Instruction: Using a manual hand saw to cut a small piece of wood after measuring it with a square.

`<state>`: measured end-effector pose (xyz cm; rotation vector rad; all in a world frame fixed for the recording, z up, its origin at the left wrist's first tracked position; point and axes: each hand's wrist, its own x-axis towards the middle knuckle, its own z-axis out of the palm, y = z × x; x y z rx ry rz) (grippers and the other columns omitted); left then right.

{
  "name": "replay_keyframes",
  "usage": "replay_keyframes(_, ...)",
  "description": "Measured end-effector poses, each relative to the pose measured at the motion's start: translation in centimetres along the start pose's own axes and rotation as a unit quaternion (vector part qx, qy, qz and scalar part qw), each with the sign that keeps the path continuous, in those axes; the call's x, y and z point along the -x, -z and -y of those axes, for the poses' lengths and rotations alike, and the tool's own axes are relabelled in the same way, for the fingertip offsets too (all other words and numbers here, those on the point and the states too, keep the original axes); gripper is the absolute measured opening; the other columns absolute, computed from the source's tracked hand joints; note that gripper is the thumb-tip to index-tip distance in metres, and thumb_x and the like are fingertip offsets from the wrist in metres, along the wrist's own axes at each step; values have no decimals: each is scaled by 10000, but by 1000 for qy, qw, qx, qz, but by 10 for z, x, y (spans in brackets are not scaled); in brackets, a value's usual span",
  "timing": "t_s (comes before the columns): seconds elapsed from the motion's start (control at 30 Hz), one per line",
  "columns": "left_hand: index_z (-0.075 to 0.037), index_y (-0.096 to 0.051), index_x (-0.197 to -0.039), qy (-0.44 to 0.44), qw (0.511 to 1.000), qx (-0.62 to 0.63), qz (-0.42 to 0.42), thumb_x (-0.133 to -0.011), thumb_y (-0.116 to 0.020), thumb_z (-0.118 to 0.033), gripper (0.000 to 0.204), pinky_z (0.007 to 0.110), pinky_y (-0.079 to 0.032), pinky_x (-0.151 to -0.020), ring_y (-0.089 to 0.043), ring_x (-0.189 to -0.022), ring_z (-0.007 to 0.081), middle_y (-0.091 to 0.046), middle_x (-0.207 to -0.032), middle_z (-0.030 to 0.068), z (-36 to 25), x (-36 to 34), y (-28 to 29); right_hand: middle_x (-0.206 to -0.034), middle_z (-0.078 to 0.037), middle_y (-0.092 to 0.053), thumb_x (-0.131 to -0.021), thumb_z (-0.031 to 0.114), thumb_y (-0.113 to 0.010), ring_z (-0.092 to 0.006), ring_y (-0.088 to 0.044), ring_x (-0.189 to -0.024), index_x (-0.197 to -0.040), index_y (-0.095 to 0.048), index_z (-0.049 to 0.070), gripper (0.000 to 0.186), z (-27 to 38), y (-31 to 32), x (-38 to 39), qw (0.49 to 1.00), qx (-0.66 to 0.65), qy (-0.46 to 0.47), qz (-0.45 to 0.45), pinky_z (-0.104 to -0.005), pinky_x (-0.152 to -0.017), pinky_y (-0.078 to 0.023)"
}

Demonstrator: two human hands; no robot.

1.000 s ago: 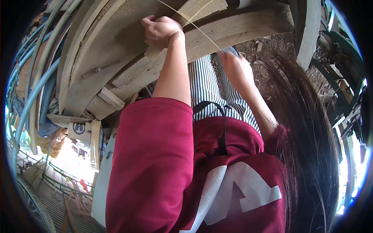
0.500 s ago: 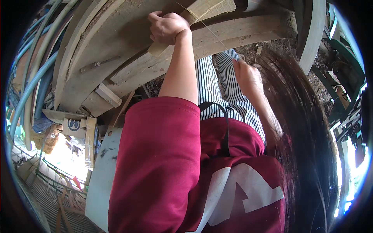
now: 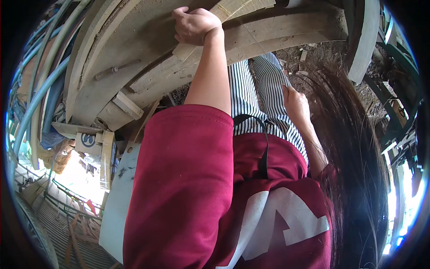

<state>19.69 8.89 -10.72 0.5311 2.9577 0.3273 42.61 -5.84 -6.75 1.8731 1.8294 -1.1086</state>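
My left hand (image 3: pixel 195 27) is closed around a pale flat wooden piece (image 3: pixel 183 51) at the top of the view, over the wooden bench. The piece shows on both sides of the fist, and its grip is partly hidden by the back of the hand. A thin pale string (image 3: pixel 251 33) slants from the wood towards my right hand (image 3: pixel 296 102). That hand is pinched beside my striped trouser leg, lower and to the right, with the string's end at its fingers hard to see.
A tool with a slim shaft and handle (image 3: pixel 109 72) lies on the bench board (image 3: pixel 152 33) at left. A wood block (image 3: pixel 127 106) sits at its edge. Hoses and pipes (image 3: pixel 42 89) crowd the far left. A grey post (image 3: pixel 362 45) rises at right, and long hair hangs there.
My right hand has moved down and slightly right, away from the wood. The left hand still grips the wooden piece, appearing slightly higher in the view.
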Motion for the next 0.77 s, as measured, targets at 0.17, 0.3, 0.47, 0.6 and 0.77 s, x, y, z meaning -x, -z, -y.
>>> replay_keyframes(0.17,-126,-542,-882,4,1000,-13,27,-751,-404,-121,191,354,-402,-782,-561,-793,279,-630,-812,88,-7,12,-3,-638,-213,-561,-871,289,-426,-378,-557,-606,-791,-566,22,312,-11,-7,-21,989,5,64,-130,-461,-596,-438)
replay_keyframes(0.3,-129,-542,-862,5,1000,-14,-6,-753,-400,-120,180,353,-405,-774,-563,-794,278,-628,-820,85,1,-2,-4,-604,-213,-531,-864,277,-445,-386,-529,-575,-735,-534,21,300,-2,12,-11,998,-53,-15,-8,-462,-544,-399)
replay_keyframes(0.47,-121,-542,-866,7,1000,2,29,-762,-388,-118,186,363,-419,-771,-556,-817,281,-624,-830,94,-1,0,1,-546,-208,-478,-863,234,-465,-372,-486,-503,-695,-474,5,283,-12,17,6,991,-129,11,-19,-421,-476,-362)
replay_keyframes(0.6,-114,-541,-876,11,999,13,28,-769,-380,-118,193,363,-418,-773,-549,-836,284,-624,-833,96,-5,7,5,-523,-193,-453,-872,217,-448,-350,-465,-469,-712,-470,4,268,-3,6,-3,981,-179,46,-57,-391,-457,-356)
replay_keyframes(0.77,-120,-527,-930,65,988,118,75,-786,-480,-208,176,356,-392,-853,-489,-976,255,-605,-910,132,-2,2,-1,-551,-102,-564,-888,256,-448,-196,-516,-416,-794,-556,48,252,11,1,-22,990,-103,85,-42,-348,-426,-408)
